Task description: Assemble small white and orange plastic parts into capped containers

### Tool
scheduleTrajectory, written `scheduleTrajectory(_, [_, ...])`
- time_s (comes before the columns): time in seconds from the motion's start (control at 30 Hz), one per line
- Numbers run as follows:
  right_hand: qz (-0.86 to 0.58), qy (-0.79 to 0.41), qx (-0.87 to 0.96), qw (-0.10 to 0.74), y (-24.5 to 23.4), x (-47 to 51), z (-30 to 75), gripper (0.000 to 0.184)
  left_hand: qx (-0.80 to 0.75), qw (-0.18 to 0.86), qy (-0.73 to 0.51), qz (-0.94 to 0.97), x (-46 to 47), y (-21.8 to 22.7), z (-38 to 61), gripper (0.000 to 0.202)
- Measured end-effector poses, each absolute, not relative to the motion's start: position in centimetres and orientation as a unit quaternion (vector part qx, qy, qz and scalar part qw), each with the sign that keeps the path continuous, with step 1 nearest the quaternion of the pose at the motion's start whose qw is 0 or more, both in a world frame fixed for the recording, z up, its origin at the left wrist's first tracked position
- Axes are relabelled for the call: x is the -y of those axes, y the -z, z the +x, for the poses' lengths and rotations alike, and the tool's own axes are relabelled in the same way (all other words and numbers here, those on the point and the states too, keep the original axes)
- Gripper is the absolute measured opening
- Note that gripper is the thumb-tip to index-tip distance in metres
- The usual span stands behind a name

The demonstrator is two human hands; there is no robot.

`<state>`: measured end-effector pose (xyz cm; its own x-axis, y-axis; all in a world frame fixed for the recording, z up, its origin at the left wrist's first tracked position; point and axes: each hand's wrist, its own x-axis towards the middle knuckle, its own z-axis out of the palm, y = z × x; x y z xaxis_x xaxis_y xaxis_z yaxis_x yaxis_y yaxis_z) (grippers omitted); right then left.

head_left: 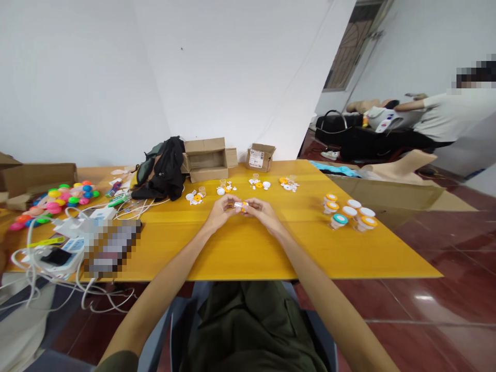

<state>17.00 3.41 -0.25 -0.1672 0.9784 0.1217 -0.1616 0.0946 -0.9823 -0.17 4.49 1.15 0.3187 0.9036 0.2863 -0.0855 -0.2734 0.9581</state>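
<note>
My left hand (221, 211) and my right hand (260, 208) meet above the middle of the yellow table (248, 248). Both are closed in a pinch on one small clear and orange plastic piece (241, 205) held between them. Just beyond my hands lie several small groups of white and orange parts (227, 189) in a row across the table. To the right stand several small round pots (351, 211) with white, orange and teal lids.
A black bag (165, 168) and open cardboard boxes (205, 159) sit at the table's far edge. Colourful balls (58, 201), white cables and devices (65, 243) crowd the left end. Another person (437, 116) works at the far right, beyond a cardboard sheet (387, 188).
</note>
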Motion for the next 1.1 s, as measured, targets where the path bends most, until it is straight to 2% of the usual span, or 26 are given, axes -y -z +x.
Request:
scheduleTrajectory(0.27, [-0.389, -0.553, 0.519, 0.522, -0.03, -3.21, 17.06, 0.037, -0.350, 0.491, -0.512, 0.611, -4.02, -1.66, -0.11, 0.042])
scheduleTrajectory(0.43, [-0.386, -0.550, 0.526, 0.521, 0.08, -3.26, 16.96, 0.036, -0.397, 0.493, -0.460, 0.623, -4.07, -1.48, -0.10, 0.042])
scheduleTrajectory(0.93, [-0.388, -0.548, 0.520, 0.528, -0.44, -2.93, 16.91, 0.037, -0.357, 0.484, -0.494, 0.628, -4.25, -1.38, -0.28, 0.042])
scheduleTrajectory(1.1, [-0.382, -0.545, 0.527, 0.529, -0.51, -2.88, 16.82, 0.036, -0.403, 0.505, -0.446, 0.619, -4.17, -1.34, -0.50, 0.046])
